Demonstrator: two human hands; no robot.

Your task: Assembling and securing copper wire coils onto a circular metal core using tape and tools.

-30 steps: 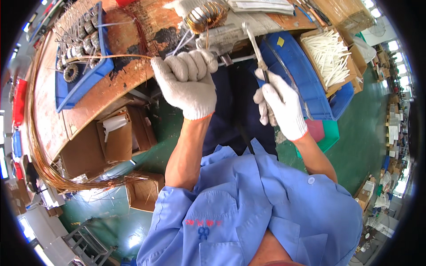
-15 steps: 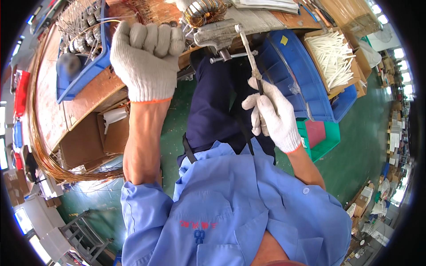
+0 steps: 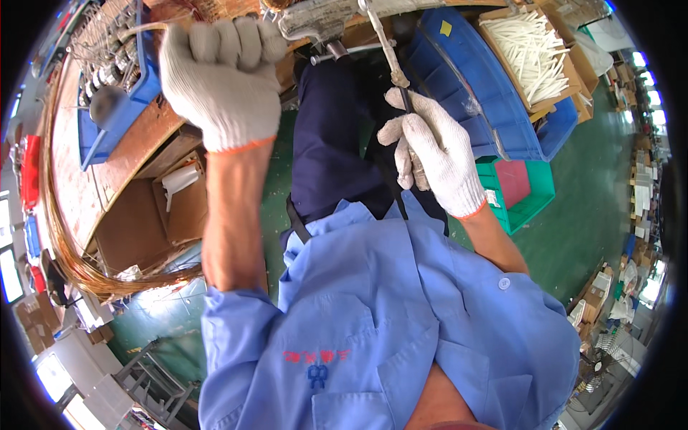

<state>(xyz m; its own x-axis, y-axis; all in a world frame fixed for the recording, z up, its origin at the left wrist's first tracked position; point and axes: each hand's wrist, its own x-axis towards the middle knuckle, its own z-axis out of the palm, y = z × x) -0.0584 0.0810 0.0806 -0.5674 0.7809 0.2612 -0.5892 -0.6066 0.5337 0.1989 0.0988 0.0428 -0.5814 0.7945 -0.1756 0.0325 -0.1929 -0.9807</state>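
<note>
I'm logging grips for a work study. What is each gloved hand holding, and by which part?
The right hand grips a metal lever at its lower end. The left hand is a closed fist; what it holds cannot be told.

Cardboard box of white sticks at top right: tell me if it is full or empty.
Nearly full. The open brown cardboard box holds a loose pile of thin white sticks covering most of its floor; how deep the pile goes cannot be told.

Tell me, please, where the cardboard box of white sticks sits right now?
In the head view, the cardboard box of white sticks sits at upper right, just beyond the large blue plastic bin.
</note>
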